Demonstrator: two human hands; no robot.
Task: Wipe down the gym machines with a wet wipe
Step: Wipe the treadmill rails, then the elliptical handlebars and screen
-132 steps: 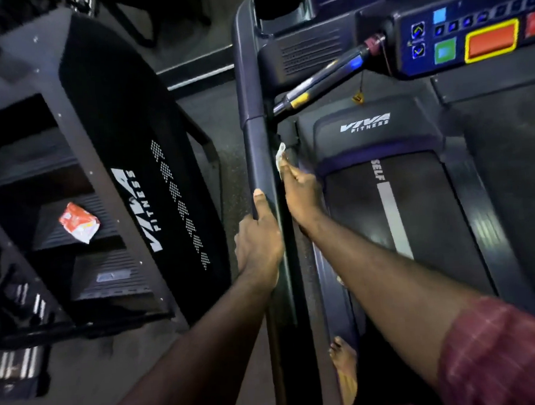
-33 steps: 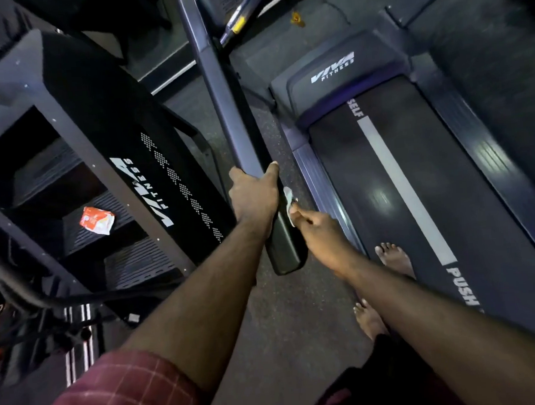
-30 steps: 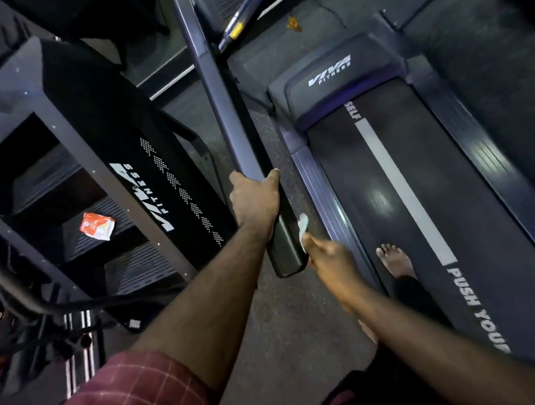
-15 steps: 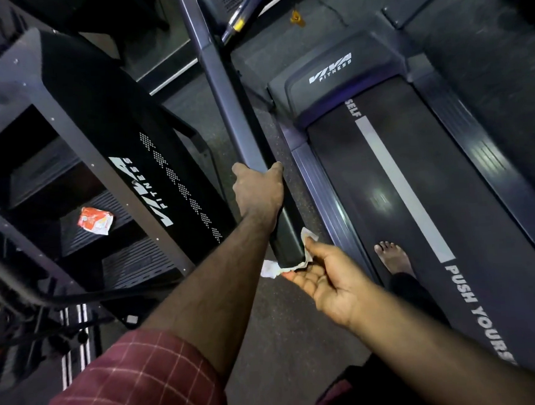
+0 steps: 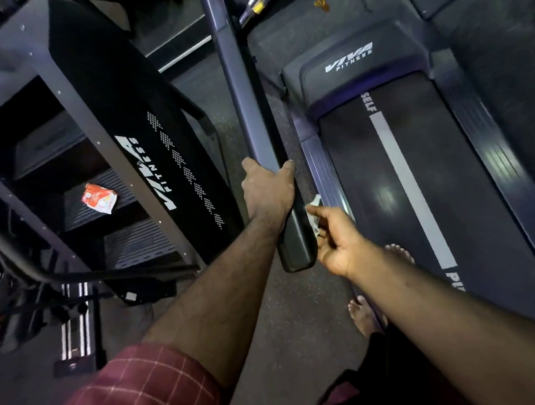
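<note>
Pressure from the right hand [image 5: 341, 244], pinching the wet wipe [image 5: 315, 205] against the handrail's [image 5: 245, 109] side, ought to be even while the left hand [image 5: 267, 196] grips the handrail's top.

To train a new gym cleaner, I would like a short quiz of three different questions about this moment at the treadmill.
1. True or false: the left hand grips the treadmill's handrail.
2. Which hand pinches the wet wipe? A) left B) right
3. Fill in: the large word on the motor cover reads ____.
Key: 1 true; 2 B, the right hand; 3 VIVA.
</note>
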